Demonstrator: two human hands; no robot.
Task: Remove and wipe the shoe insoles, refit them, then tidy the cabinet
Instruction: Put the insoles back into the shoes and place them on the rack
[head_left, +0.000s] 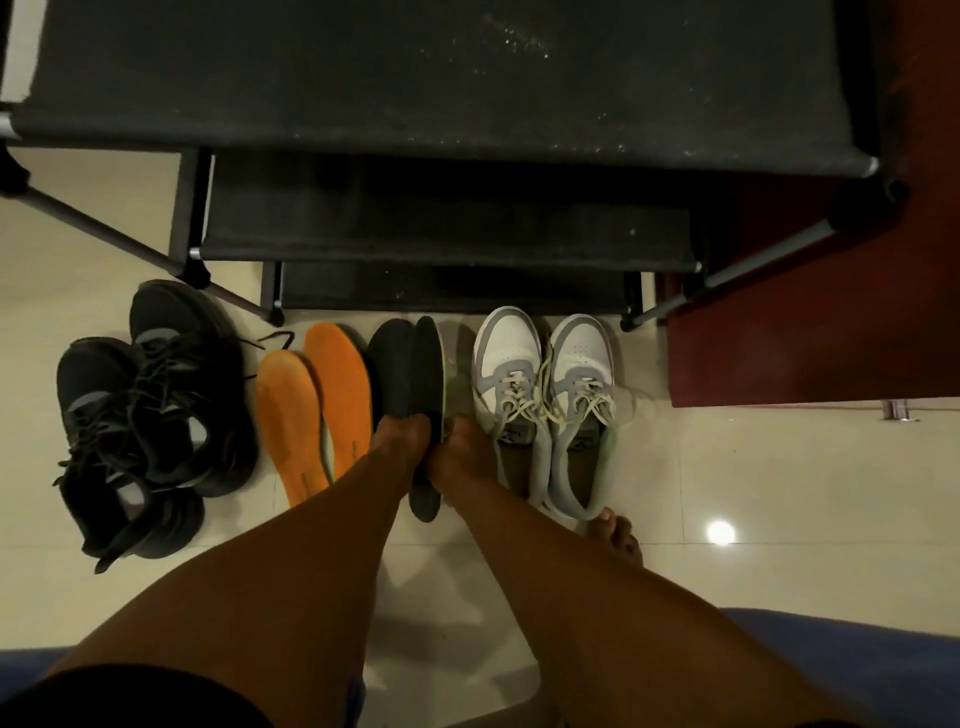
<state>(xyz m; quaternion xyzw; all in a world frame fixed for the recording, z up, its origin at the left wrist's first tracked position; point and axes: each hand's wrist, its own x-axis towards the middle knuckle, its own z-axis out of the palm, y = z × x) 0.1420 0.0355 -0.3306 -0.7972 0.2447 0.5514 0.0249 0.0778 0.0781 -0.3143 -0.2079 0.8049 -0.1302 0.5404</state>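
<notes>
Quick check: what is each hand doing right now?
Left hand: grips a dark insole.
Right hand: grips the other dark insole, which stands on edge.

A home entryway is suggested: a black fabric-shelved shoe rack (447, 228) is set on glossy cream floor tiles (779, 493), with sneakers (545, 405) lined up before it, beside a reddish wooden door (831, 312).

Dim warm light, lamp glare on floor tiles (721, 532), wide-angle warping.
</notes>
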